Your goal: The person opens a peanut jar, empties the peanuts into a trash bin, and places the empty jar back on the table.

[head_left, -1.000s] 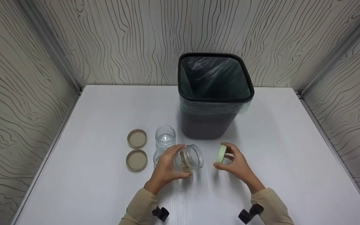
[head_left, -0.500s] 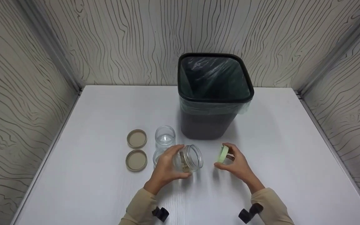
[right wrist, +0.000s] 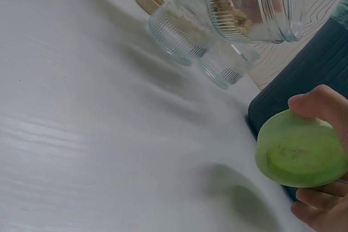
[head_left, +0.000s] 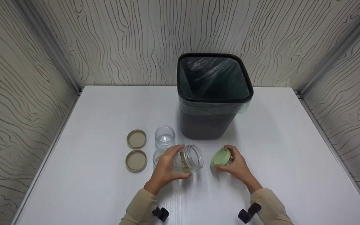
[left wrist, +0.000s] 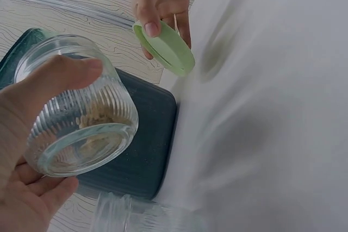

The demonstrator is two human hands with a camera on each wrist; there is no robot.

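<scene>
My left hand (head_left: 164, 170) grips a ribbed glass jar (head_left: 195, 157) around its side, tipped so its open mouth faces right. Brownish crumbly bits (left wrist: 100, 120) lie inside it, low against the glass. To the right of the jar, my right hand (head_left: 237, 165) pinches a light green lid (head_left: 220, 157) by its edge between thumb and fingers. The lid is tilted, apart from the jar, and held above the table. In the right wrist view, faint dark marks show on the lid's green face (right wrist: 299, 156).
Two more glass jars (head_left: 165, 136) stand left of the held jar, the nearer one partly hidden by my left hand. Farther left lie two beige lids (head_left: 137, 139). A dark bin (head_left: 203, 125) with a clear greenish liner stands behind, on the white table (head_left: 105, 109).
My right hand has turned the green lid from edge-on to showing its flat face in the head view. The left hand and its jar have stayed almost still.
</scene>
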